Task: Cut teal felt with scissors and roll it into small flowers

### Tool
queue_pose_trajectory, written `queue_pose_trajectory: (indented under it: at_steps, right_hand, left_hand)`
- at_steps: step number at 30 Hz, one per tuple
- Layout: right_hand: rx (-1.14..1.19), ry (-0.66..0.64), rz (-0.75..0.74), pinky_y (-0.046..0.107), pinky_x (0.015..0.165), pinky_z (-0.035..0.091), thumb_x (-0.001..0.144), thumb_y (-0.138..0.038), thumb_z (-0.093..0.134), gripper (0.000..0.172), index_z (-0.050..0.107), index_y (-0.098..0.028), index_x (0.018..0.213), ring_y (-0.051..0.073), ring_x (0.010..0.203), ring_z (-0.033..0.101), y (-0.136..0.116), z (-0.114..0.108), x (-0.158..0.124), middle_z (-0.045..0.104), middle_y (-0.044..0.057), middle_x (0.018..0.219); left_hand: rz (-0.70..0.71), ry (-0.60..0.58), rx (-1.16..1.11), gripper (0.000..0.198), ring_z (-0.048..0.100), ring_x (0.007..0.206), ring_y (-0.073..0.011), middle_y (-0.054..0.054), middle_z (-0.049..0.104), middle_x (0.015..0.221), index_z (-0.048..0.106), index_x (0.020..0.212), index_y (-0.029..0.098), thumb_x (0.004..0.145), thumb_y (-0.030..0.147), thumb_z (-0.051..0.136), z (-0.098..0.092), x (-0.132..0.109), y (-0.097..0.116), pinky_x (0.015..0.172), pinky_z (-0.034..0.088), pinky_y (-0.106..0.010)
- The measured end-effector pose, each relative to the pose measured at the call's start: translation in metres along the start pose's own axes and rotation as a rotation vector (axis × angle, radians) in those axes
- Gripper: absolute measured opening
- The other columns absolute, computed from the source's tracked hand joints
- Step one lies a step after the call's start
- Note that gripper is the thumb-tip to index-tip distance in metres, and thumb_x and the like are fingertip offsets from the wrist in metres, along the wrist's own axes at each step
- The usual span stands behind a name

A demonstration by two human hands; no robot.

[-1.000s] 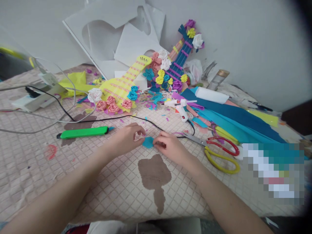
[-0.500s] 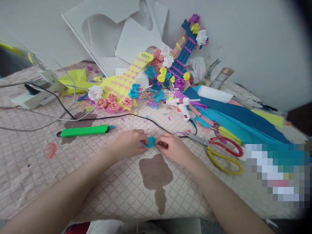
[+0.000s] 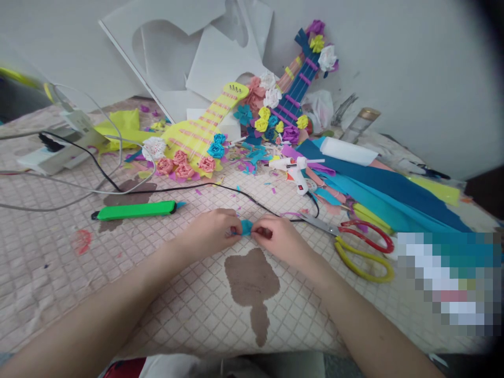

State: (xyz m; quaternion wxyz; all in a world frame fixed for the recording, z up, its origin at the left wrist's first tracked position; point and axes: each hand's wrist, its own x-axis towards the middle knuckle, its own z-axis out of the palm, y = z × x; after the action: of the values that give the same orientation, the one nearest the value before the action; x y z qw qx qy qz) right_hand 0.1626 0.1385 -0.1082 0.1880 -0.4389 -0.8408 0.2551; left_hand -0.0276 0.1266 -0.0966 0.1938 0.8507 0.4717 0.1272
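Note:
Between my two hands is a small piece of blue crepe paper [image 3: 246, 227], just above the quilted tablecloth [image 3: 189, 310]. My left hand [image 3: 214, 229] pinches its left end, and the fingers of my right hand [image 3: 274, 234] are closed on its right end. Part of the paper is hidden behind the fingertips. To the right of my right hand lie scissors [image 3: 334, 231] with one red and one yellow handle. A green utility knife [image 3: 136, 210] rests to the left of my left hand.
Farther back stand a yellow paper guitar [image 3: 197, 131] and a blue one [image 3: 293, 100], both with paper flowers. A white glue gun [image 3: 293, 170] lies among paper scraps, its black cord crossing the cloth. Blue paper sheets [image 3: 378, 184] spread rightward; a power strip [image 3: 51, 155] is at left.
The blue paper between my fingertips has shifted very slightly and looks a little narrower. Both hands keep their pinch in nearly the same place.

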Motion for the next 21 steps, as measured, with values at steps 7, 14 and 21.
queue_pose_trajectory:
  at_steps: [7, 14, 21]
  right_hand:
    - [0.001, 0.011, 0.009, 0.022, 0.056, 0.036, 0.073, -0.013, 0.058, 0.008, 0.063, -0.016, 0.068, 0.010, 0.059, 0.048, -0.0002, 0.0008, -0.0001, 0.055, -0.001, 0.065]
    - [-0.061, 0.053, 0.016, 0.023, 0.058, 0.036, 0.070, -0.010, 0.058, 0.008, 0.059, -0.015, 0.064, 0.011, 0.060, 0.049, -0.0005, 0.0057, 0.0014, 0.053, -0.001, 0.062]
    - [-0.023, 0.058, 0.036, 0.023, 0.056, 0.036, 0.072, -0.013, 0.057, 0.008, 0.060, -0.016, 0.065, 0.011, 0.059, 0.049, -0.0017, 0.0056, 0.0005, 0.056, -0.001, 0.063]
  left_hand:
    - [-0.078, -0.018, -0.040, 0.015, 0.052, 0.064, -0.0124, 0.000, 0.060, 0.068, 0.065, 0.071, 0.019, 0.075, 0.020, 0.050, 0.0015, 0.0008, 0.0010, 0.059, 0.036, -0.023]
    - [-0.143, 0.013, -0.124, 0.014, 0.050, 0.057, -0.0100, 0.002, 0.059, 0.060, 0.064, 0.067, 0.018, 0.070, 0.019, 0.051, 0.0031, 0.0024, 0.0026, 0.055, 0.033, -0.022]
    - [-0.175, 0.057, -0.113, 0.016, 0.046, 0.053, -0.0101, 0.001, 0.055, 0.057, 0.058, 0.059, 0.016, 0.071, 0.023, 0.050, 0.0070, 0.0023, 0.0045, 0.052, 0.031, -0.022]
